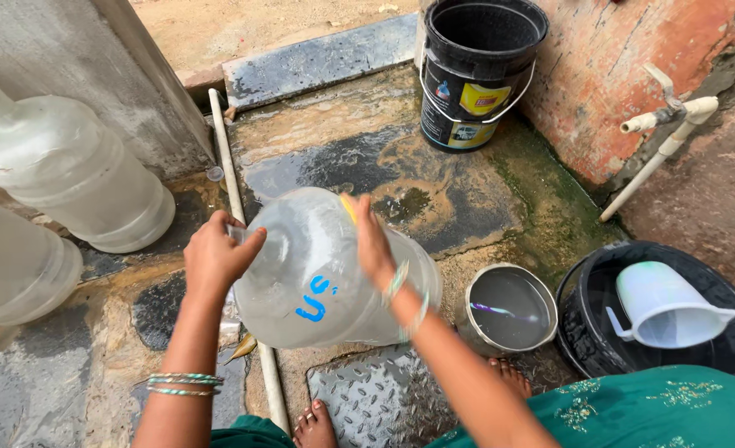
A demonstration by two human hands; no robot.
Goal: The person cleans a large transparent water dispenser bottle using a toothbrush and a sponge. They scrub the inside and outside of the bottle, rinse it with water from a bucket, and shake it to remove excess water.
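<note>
A large clear plastic water jug (317, 274) with blue marks on its side lies tilted on its side over the wet stone floor. My left hand (216, 253) grips its neck end at the left. My right hand (373, 241) presses on the upper side of the jug, with something thin and yellow (348, 207) at the fingers. Bangles are on both wrists. My bare feet (313, 425) stand on a metal tread plate (367, 398) just below the jug.
Two more clear jugs (69, 170) (11, 265) lie at the left by a concrete wall. A black paint bucket (477, 70) stands at the back. A steel pot of water (508, 307), a black tub (587, 332) holding a white jug (666, 305), and a white tap pipe (666, 124) are at the right.
</note>
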